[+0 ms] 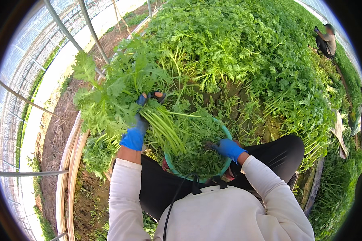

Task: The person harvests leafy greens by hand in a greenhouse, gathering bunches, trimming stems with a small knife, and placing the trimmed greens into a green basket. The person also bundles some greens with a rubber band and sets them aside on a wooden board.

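My left hand (143, 114), in a blue glove with bare fingertips showing, is closed around a thick bunch of leafy greens (166, 129). The pale stems point down to the right, and the broad lobed leaves spread up to the left. Below the stems, between my legs, sits a round turquoise basket (227, 132) filled with loose green leaves (199, 159). My right hand (227, 149), also blue-gloved, rests at the basket's right side with its fingertips over the leaves. Something dark shows at those fingertips; whether the hand grips it is unclear.
Dense leafy plants (229, 39) grow ahead and to the right, with cut stubble on bare soil before them. Wooden boards (75, 168) edge the bed at left, beside metal poles (93, 30) of a plastic-covered greenhouse. Another person (327, 42) sits far off at upper right.
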Demonstrator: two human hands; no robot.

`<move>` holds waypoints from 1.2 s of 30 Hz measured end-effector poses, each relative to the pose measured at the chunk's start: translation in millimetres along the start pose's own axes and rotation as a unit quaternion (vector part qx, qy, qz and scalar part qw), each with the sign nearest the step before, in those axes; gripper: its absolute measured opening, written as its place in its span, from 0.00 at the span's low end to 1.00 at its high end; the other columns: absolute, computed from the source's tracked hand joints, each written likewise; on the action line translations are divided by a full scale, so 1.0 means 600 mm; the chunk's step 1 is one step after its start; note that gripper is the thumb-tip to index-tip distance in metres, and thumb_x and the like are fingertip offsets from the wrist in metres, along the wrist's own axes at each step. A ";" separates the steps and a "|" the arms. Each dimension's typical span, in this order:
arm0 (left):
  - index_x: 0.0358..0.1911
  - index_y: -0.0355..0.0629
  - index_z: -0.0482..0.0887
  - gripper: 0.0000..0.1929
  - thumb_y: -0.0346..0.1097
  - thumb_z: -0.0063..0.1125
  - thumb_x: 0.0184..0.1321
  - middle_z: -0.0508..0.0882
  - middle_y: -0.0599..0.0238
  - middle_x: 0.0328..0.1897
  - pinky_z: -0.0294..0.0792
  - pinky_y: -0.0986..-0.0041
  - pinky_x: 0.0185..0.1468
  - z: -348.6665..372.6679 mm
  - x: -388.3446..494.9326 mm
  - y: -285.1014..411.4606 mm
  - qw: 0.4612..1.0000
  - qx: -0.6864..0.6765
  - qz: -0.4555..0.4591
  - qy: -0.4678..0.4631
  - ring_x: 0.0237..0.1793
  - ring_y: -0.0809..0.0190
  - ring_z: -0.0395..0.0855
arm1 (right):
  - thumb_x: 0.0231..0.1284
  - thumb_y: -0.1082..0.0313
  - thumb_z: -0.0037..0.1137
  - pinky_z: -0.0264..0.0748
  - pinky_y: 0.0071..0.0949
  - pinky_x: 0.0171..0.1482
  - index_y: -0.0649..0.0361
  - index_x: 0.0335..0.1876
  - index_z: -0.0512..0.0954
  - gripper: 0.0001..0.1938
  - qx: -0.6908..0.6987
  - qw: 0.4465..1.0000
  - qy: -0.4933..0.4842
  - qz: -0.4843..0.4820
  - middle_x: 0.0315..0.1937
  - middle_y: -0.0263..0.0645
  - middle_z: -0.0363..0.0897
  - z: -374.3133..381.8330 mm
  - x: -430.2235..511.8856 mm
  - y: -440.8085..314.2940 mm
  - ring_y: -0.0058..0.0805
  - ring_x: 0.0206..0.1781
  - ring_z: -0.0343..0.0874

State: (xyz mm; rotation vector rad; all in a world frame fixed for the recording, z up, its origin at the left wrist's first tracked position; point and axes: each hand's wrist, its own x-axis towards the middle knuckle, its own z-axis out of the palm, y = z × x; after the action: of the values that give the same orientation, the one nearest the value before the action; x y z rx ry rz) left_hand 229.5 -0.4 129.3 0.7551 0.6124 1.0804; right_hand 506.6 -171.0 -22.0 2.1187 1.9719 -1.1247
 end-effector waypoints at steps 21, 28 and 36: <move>0.39 0.42 0.75 0.21 0.45 0.66 0.44 0.77 0.55 0.42 0.61 0.57 0.65 -0.006 -0.005 0.070 0.964 -0.146 0.095 -0.201 0.55 0.47 0.72 | 0.70 0.50 0.45 0.66 0.18 0.27 0.62 0.36 0.79 0.21 0.567 0.814 0.071 -0.108 0.22 0.31 0.76 -0.069 -0.023 -0.098 0.15 0.24 0.70; 0.54 0.36 0.71 0.34 0.49 0.62 0.45 0.76 0.48 0.46 0.67 0.58 0.59 -0.062 0.017 0.028 0.993 -0.022 0.089 -0.079 0.46 0.49 0.74 | 0.68 0.42 0.43 0.64 0.18 0.28 0.61 0.31 0.78 0.26 0.477 0.848 0.019 -0.229 0.21 0.30 0.73 -0.137 -0.023 -0.152 0.17 0.24 0.70; 0.53 0.37 0.71 0.35 0.56 0.62 0.46 0.77 0.50 0.41 0.59 0.53 0.64 -0.148 0.037 0.015 1.000 -0.009 -0.007 -0.020 0.48 0.50 0.73 | 0.66 0.43 0.44 0.74 0.39 0.40 0.64 0.38 0.81 0.26 -0.044 0.995 -0.086 0.004 0.33 0.49 0.82 -0.119 0.024 0.011 0.43 0.36 0.81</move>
State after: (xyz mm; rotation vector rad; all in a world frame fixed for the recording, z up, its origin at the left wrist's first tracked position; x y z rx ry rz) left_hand 165.1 44.2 81.2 0.7541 0.5727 1.0538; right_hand 544.8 -125.7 20.3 1.9151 1.8989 -1.1528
